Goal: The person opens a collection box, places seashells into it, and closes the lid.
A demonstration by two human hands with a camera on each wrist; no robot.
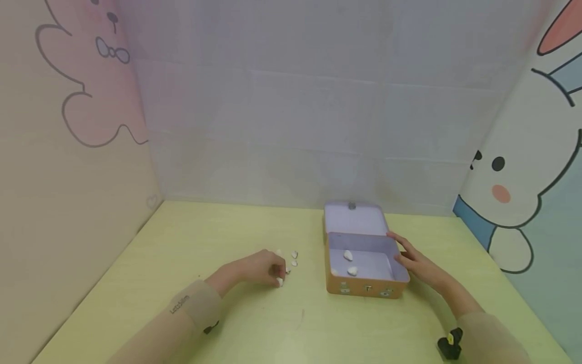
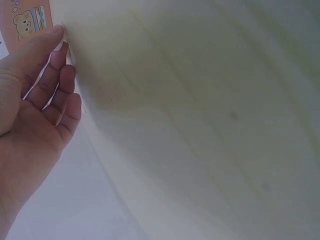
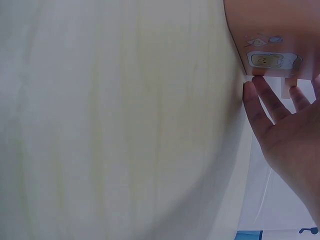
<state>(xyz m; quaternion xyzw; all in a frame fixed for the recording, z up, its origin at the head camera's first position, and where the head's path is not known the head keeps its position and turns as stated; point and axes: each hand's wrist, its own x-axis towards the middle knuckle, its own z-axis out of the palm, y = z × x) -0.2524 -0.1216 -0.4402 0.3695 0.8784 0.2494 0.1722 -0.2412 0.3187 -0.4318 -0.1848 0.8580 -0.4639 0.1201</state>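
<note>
My left hand [image 1: 265,267] is low over the table, left of the box, pinching a small white shell-like piece [image 1: 280,281] between thumb and fingertips. The left wrist view shows the edge of this piece [image 2: 60,46] beside the thumb. Several similar pieces [image 1: 294,254] lie just beyond the fingers. To the right stands an orange lunchbox-style tin [image 1: 367,287] with a lilac inside, its lid [image 1: 354,218] tipped back. Two white pieces [image 1: 352,271] are plainly visible in it. My right hand [image 1: 420,265] rests with fairly straight fingers against the tin's right side and rim.
The pale yellow table [image 1: 254,328] meets a whitish back wall [image 1: 273,126]. Side panels with cartoon drawings [image 1: 514,167] stand left and right. A small black object [image 1: 450,345] shows beside the right sleeve.
</note>
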